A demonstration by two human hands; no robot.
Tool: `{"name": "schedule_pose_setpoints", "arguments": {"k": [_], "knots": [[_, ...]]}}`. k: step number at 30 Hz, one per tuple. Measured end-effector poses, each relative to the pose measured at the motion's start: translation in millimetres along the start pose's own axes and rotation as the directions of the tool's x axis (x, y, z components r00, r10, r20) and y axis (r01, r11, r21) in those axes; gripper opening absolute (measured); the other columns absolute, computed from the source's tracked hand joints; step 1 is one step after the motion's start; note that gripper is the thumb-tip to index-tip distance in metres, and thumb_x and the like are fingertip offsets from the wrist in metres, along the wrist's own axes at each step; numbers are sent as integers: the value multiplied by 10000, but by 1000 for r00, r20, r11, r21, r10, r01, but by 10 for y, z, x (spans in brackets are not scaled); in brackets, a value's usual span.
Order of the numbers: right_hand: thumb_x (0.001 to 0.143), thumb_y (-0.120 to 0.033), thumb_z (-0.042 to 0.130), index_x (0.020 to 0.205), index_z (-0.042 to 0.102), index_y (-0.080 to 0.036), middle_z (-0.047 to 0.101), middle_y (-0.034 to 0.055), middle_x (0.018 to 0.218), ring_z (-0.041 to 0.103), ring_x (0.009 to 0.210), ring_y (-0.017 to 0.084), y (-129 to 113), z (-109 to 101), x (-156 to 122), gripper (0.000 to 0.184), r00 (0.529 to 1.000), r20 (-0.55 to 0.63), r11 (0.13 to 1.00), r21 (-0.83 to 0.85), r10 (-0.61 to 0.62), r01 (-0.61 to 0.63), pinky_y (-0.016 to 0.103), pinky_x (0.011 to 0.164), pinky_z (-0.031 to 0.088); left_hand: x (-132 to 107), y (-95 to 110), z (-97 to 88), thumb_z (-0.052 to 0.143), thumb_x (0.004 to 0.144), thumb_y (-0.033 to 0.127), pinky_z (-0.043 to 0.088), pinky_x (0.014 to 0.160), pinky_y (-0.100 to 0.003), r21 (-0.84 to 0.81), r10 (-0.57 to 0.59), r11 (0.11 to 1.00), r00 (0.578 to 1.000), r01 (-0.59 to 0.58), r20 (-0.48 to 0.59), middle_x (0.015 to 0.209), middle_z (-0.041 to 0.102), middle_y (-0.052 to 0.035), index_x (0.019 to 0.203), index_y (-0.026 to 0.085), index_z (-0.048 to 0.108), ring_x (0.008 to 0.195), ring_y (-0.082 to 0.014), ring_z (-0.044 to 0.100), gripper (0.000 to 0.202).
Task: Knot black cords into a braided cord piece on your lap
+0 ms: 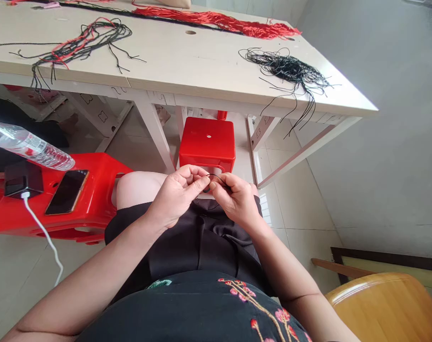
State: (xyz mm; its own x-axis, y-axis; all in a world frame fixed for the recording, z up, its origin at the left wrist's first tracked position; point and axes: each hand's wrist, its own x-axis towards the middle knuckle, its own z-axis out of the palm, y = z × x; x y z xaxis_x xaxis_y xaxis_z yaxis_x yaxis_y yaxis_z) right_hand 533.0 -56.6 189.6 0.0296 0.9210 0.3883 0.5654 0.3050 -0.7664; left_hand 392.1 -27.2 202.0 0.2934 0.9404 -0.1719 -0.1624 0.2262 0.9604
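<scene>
Left hand and right hand both have their grips pinched together on a thin black cord, held up over the lap, probably to keep it taut and easy to see; a loose black cord bunch sits far right on the tabletop.

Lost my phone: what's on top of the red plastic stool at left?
The red plastic stool holds a black smartphone and a black box with white cable; the seat beneath them is hidden.

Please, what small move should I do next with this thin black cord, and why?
Probably draw the black cord a little tighter, because the left hand and right hand both pinch it at the fingertips, and a short length curves loosely between them.
</scene>
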Motion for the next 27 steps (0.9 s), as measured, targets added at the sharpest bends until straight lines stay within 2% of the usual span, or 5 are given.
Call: {"name": "schedule_pose_setpoints", "arguments": {"k": [2,5,13,19,27], "knots": [[832,-272,552,655,553,-170,510,-46,563,413,509,60,-26,-30,6,204,987,75,983,111,140,-148,183,493,323,-9,-12,-12,726,706,322,424,590,-197,17,-23,1000,1000,23,7,745,642,-2,833,165,652,660,-83,567,215],[834,-319,546,662,553,-164,496,-47,570,391,512,55,-18,-51,15,232,965,146,941,233,217,-247,182,490,313,-26,-5,-31,667,760,307,385,543,-186,10,-85,996,996,85,15,748,633,-4,864,166,670,634,-70,529,176],[836,-387,561,674,540,-156,465,-46,605,356,538,46,38,-43,4,282,946,261,870,401,192,-287,165,492,318,-53,9,-41,689,742,316,418,567,-190,39,-83,996,995,81,55,832,685,-27,896,171,720,690,-88,560,214],[831,-440,568,673,570,-152,470,-39,576,352,500,46,17,-70,-3,328,935,288,854,414,205,-315,176,466,321,-20,-14,-45,764,666,315,514,770,-269,70,28,997,998,-31,48,791,717,-27,770,170,722,762,-138,651,182],[852,-514,509,746,609,-162,498,-15,614,420,535,69,118,-53,8,382,944,219,801,503,245,-325,185,464,347,-18,9,-54,742,680,371,476,641,-231,198,20,980,1000,-22,15,705,686,-29,756,166,719,633,-110,592,220]]}}
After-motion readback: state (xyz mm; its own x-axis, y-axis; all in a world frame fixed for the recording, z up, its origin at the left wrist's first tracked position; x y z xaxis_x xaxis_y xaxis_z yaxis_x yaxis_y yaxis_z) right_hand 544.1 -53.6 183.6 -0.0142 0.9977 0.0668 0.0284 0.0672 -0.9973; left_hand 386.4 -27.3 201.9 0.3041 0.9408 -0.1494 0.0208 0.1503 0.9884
